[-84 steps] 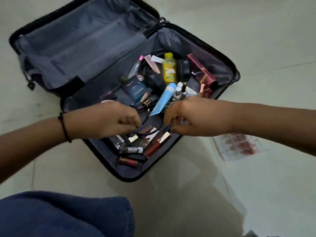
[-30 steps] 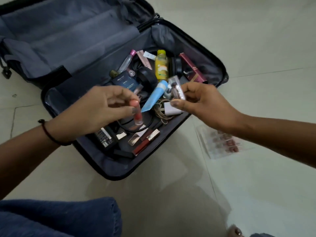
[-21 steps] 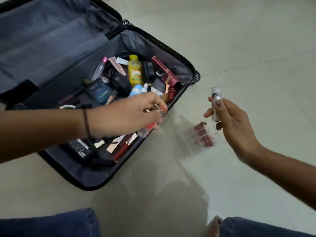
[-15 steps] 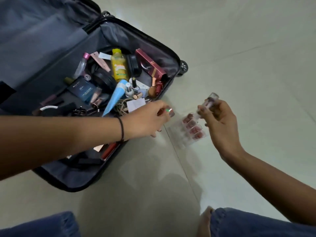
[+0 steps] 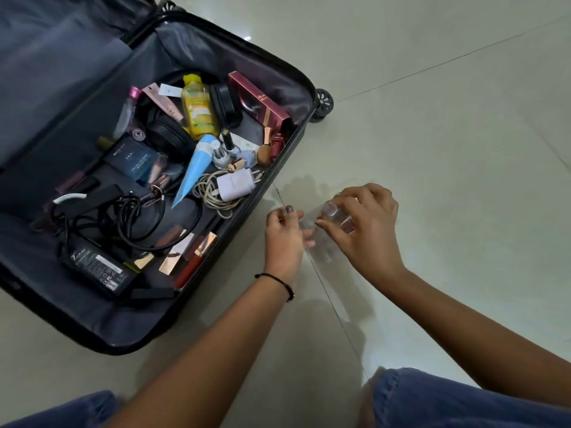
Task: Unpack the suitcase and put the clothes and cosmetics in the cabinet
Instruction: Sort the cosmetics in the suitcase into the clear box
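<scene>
Your open suitcase [image 5: 102,319] lies on the floor at left, holding cosmetics such as a yellow bottle [image 5: 197,109] and a blue tube [image 5: 193,171]. Just right of it, your left hand [image 5: 282,236] curls at a clear plastic case [image 5: 324,254]; what it grips, I cannot tell. Your right hand [image 5: 367,230] pinches a small clear tube [image 5: 329,209] over that case.

Single head-worn wide-angle view, looking steeply down, close over floor [image 5: 448,134]; open suitcase [image 5: 191,50] fills upper left.
</scene>
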